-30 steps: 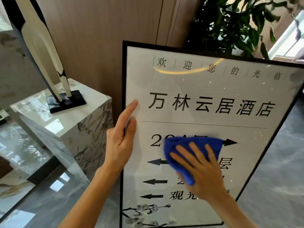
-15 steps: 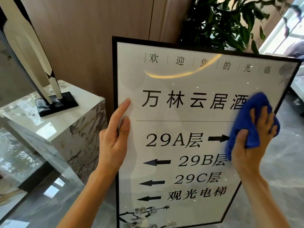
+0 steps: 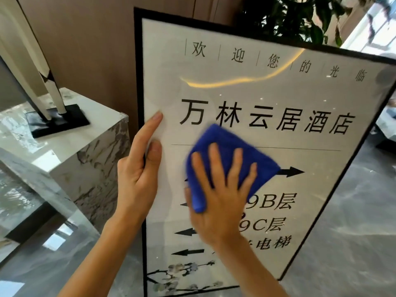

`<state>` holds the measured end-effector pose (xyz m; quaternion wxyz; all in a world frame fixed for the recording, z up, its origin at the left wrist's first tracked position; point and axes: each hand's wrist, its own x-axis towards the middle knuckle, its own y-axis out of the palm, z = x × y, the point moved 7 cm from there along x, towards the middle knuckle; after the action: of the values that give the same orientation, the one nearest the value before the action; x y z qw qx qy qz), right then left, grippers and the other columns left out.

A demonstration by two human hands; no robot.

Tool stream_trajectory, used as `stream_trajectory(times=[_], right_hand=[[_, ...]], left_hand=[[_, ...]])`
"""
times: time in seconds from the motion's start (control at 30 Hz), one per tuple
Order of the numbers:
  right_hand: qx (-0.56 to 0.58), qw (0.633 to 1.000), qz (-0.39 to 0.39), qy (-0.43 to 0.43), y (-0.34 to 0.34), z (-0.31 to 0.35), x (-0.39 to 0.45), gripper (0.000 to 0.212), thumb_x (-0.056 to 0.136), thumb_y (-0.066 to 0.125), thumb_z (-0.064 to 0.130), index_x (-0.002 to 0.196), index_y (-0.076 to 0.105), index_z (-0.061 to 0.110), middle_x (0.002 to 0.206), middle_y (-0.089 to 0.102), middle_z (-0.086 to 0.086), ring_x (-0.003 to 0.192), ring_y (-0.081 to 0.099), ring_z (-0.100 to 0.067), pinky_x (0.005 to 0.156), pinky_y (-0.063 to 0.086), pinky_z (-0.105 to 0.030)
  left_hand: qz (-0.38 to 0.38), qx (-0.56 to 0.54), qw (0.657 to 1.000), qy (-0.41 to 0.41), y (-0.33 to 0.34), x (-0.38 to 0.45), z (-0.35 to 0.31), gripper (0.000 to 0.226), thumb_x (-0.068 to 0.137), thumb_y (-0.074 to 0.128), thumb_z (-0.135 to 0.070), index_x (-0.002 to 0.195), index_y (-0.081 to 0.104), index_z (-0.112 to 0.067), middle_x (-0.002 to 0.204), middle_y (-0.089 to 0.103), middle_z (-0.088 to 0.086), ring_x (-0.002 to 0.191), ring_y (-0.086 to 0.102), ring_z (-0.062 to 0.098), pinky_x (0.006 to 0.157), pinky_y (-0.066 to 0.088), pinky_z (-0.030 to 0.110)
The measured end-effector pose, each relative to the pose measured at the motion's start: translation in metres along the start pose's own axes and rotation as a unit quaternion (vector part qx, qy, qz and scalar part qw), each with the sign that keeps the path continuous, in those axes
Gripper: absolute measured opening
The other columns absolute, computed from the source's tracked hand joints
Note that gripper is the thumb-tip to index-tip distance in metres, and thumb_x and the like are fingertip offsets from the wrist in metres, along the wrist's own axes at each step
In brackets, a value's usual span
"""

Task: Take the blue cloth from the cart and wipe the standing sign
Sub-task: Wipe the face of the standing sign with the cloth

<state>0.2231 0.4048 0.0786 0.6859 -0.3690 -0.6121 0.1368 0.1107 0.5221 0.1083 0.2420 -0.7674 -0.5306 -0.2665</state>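
Sign text partly hidden behind blurred right hand and cloth

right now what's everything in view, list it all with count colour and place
standing sign: one, black frame, pale face with black lettering, centre
blue cloth: one, blue, pressed flat on the sign's middle
pedestal: one, white marble, left of the sign
sculpture: one, cream and black on a black base, on the pedestal
plant: one, dark green, behind the sign's top
wall: brown wood panels, behind
floor: grey, glossy, lower right
left hand: one, grips the sign's left edge
right hand: one, fingers spread on the cloth
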Motion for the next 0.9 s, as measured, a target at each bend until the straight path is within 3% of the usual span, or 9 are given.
stream_trajectory(times=[0.1, 0.23, 0.37, 0.63, 0.7, 0.8, 0.9], right_hand=[[-0.021, 0.997, 0.028, -0.062, 0.01, 0.021, -0.019, 0.069, 0.1, 0.037, 0.058, 0.16, 0.012, 0.036, 0.171, 0.002, 0.007, 0.157, 0.001, -0.035, 0.12, 0.0, -0.066], [-0.009, 0.997, 0.007, -0.082, 0.004, -0.001, -0.024, 0.064, 0.101, 0.04, 0.054, 0.159, 0.018, 0.039, 0.17, 0.008, 0.013, 0.157, 0.009, -0.022, 0.124, 0.003, -0.056], [-0.002, 0.999, -0.025, -0.046, -0.007, -0.061, -0.03, 0.06, 0.105, 0.036, 0.048, 0.16, 0.016, 0.038, 0.169, 0.011, 0.016, 0.157, 0.013, -0.017, 0.126, 0.007, -0.051], [0.036, 0.994, -0.062, 0.083, -0.044, -0.201, -0.04, 0.056, 0.107, 0.027, 0.045, 0.16, 0.013, 0.037, 0.167, 0.011, 0.023, 0.157, 0.011, -0.012, 0.127, 0.011, -0.05], [0.041, 0.993, -0.07, 0.086, -0.049, -0.216, -0.041, 0.056, 0.106, 0.028, 0.043, 0.16, 0.013, 0.036, 0.167, 0.015, 0.019, 0.157, 0.012, -0.014, 0.127, 0.01, -0.051], [0.063, 0.99, -0.08, 0.098, -0.053, -0.222, -0.04, 0.055, 0.107, 0.028, 0.041, 0.16, 0.014, 0.037, 0.164, 0.03, -0.002, 0.156, 0.015, -0.02, 0.125, 0.01, -0.057], [0.086, 0.986, -0.091, 0.113, -0.052, -0.212, -0.04, 0.054, 0.106, 0.028, 0.041, 0.159, 0.015, 0.039, 0.163, 0.031, -0.011, 0.155, 0.017, -0.028, 0.123, 0.008, -0.062]], left_hand=[[0.002, 0.003, 1.0, -0.007, -0.001, -0.002, -0.001, 0.048, 0.106, 0.04, -0.016, 0.141, 0.04, -0.05, 0.129, 0.052, -0.045, 0.09, 0.052, -0.027, 0.079, 0.041, -0.004], [0.006, -0.02, 1.0, -0.017, 0.0, 0.001, 0.001, 0.049, 0.107, 0.04, -0.017, 0.141, 0.041, -0.052, 0.139, 0.05, -0.037, 0.118, 0.054, -0.015, 0.092, 0.042, 0.003], [-0.002, -0.018, 1.0, -0.018, 0.002, 0.003, 0.001, 0.046, 0.107, 0.04, -0.009, 0.143, 0.043, -0.038, 0.138, 0.051, -0.037, 0.122, 0.05, -0.017, 0.093, 0.038, -0.002], [-0.031, 0.017, 0.999, -0.041, -0.001, 0.0, 0.001, 0.046, 0.108, 0.04, -0.02, 0.141, 0.043, -0.052, 0.142, 0.045, -0.041, 0.131, 0.041, -0.017, 0.1, 0.032, -0.001], [-0.032, 0.012, 0.998, -0.049, 0.0, -0.001, 0.001, 0.046, 0.108, 0.041, -0.022, 0.142, 0.042, -0.053, 0.144, 0.043, -0.04, 0.133, 0.039, -0.016, 0.1, 0.032, -0.001], [-0.022, 0.008, 0.997, -0.072, 0.0, -0.016, 0.007, 0.047, 0.107, 0.041, -0.027, 0.142, 0.038, -0.057, 0.147, 0.038, -0.04, 0.138, 0.033, -0.015, 0.104, 0.029, 0.001], [-0.01, 0.017, 0.996, -0.086, 0.001, -0.048, 0.018, 0.05, 0.107, 0.039, -0.026, 0.141, 0.034, -0.063, 0.137, 0.04, -0.05, 0.122, 0.039, -0.028, 0.091, 0.032, -0.007]])
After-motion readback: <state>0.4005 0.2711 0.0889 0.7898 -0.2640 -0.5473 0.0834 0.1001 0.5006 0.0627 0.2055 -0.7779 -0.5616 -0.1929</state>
